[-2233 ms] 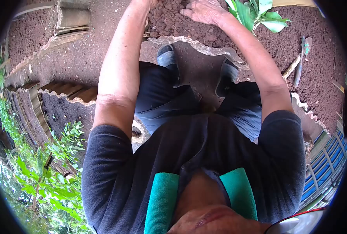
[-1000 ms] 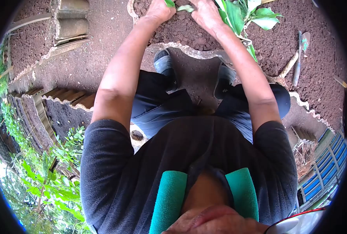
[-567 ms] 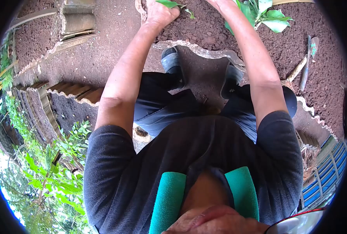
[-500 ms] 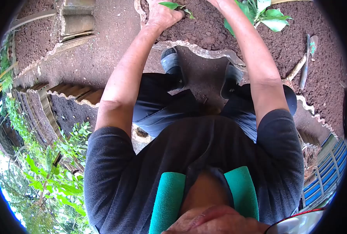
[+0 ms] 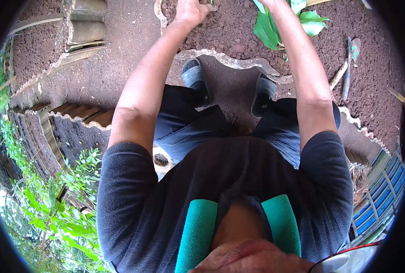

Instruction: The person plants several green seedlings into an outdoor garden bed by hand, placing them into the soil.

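My left hand (image 5: 192, 11) is over the brown soil (image 5: 239, 27) near the top edge, its thumb stretched out to the right and touching or just above the soil. The other fingers of that hand are partly cut off by the frame, and I see nothing held in it. Only the wrist end of my right hand (image 5: 269, 2) shows at the top edge; its fingers are out of frame. Broad green leaves (image 5: 267, 32) of a plant lie on both sides of my right wrist. Whether that hand grips the plant is hidden.
A trowel-like tool (image 5: 346, 82) and a stick (image 5: 338, 76) lie on the soil at right. A wavy edging (image 5: 239, 61) borders the bed before my sandals (image 5: 193, 75). Roof tiles (image 5: 88, 29) stand at upper left, green plants (image 5: 82, 170) at lower left.
The small green sprig at my left hand no longer shows there. My right hand has shifted right, and more of the broad leaves appears left of its wrist. The view has shifted slightly.
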A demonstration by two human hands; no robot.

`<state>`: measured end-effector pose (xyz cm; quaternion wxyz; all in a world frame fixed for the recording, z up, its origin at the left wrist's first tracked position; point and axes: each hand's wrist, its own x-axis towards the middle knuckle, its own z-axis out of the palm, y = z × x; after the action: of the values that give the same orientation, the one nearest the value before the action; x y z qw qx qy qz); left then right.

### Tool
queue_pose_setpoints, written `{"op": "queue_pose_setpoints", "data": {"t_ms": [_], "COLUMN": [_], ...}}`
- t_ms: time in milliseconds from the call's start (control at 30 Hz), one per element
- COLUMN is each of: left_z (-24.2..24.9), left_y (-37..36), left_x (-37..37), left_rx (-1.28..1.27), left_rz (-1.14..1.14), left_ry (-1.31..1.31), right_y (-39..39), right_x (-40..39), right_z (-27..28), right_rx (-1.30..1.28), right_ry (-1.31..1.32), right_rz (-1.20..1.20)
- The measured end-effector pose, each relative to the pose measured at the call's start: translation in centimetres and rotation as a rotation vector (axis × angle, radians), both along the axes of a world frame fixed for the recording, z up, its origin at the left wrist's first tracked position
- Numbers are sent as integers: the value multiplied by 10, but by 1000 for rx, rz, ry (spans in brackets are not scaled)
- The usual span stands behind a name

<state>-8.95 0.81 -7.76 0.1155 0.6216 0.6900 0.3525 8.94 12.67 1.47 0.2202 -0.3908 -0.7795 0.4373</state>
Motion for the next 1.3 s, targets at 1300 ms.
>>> {"op": "queue_pose_setpoints", "data": {"t_ms": [1300], "left_z": [46], "left_y": [-25], "left_x": [200], "left_rx": [-788], "left_rz": [50], "left_ry": [-1523], "right_y": [-62], "right_x": [168], "right_z": [-38], "right_rx": [-129], "right_ry": [91], "right_rz": [-403]}}
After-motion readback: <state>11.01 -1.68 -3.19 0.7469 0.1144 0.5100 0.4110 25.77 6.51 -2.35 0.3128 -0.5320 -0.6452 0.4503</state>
